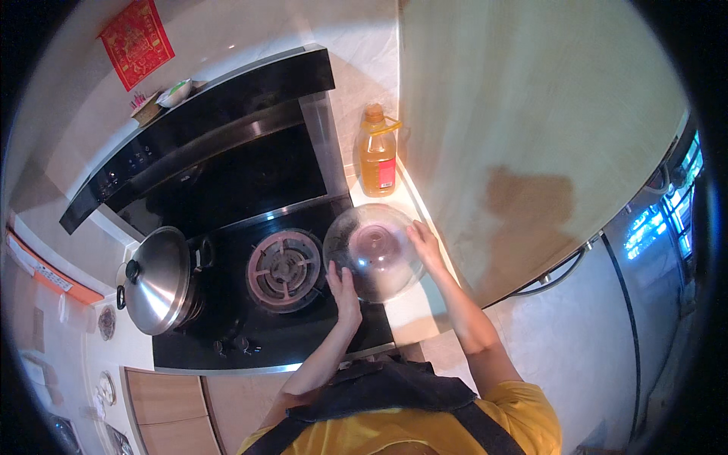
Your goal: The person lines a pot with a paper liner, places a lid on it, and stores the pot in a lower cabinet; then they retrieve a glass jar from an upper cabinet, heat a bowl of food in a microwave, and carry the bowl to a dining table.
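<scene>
A round, see-through bowl (376, 227), seemingly glass with a pinkish centre, is between my two hands over the right edge of the gas hob. My left hand (344, 298) rests against its near left rim, fingers pointing away from me. At the opposite side, my right hand (426, 247) holds the right rim. Whether the bowl stands on the surface or is slightly raised, I cannot tell. Just left of it is the gas burner (284, 270), with its round pan support and nothing on top.
A lidded steel pot (162, 284) stands on the hob's left side. Behind the bowl, an oil bottle (377, 156) is close to the wall. The black range hood (227, 153) rises behind the hob. A tall pale panel (512, 114) bounds the right side.
</scene>
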Available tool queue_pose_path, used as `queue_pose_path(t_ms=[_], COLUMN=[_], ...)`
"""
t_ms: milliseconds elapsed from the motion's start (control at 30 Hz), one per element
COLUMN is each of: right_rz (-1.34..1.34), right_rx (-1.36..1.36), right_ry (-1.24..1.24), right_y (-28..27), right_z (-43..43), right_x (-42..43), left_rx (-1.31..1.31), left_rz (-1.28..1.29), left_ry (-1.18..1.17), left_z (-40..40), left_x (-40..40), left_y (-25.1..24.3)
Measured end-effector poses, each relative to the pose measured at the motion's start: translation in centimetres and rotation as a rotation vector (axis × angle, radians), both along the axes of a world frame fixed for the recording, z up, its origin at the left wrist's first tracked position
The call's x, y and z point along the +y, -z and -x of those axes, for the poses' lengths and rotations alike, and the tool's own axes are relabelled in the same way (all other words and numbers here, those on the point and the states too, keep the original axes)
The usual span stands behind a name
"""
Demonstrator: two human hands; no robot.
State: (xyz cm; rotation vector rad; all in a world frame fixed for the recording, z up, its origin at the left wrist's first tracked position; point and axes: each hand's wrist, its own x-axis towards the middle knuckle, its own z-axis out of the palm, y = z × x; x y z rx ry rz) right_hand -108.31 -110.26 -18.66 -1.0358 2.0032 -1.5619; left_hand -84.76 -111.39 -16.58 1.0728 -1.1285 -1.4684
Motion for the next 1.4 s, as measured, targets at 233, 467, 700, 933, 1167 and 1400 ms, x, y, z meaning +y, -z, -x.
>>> queue_pose_path(t_ms=[233,467,700,933,1167,1400], right_rz=[0.48,0.619,0.635,0.764,0.93,0.964], right_rx=[0.056,-0.212,-0.578,-0.614,-0.629,-0.427], right_ry=[-0.146,-0.273,-0.379,-0.344,-0.261,-0.433], right_y=[-8.6,-6.0,-8.3,-12.4,-16.4,-21.5], right_z=[-5.3,-8.0,-6.7,-8.1,-10.7,-8.5], right_x=[9.7,18.6,22.9,26.1,29.9,34.0], left_rx=[0.526,0.635,0.485,0.341,0.242,0.396], left_rz=[0.067,0.147,0.261,0.448,0.848,0.848], left_ry=[-0.228,0.091,0.223,0.384,0.502,0.362], left_z=[-2.7,-5.5,-6.1,-9.0,-11.8,-10.8], left_x=[4.8,9.0,13.3,16.6,20.0,25.7], left_y=[-3.6,-2.7,-6.1,-9.8,-12.0,-15.9])
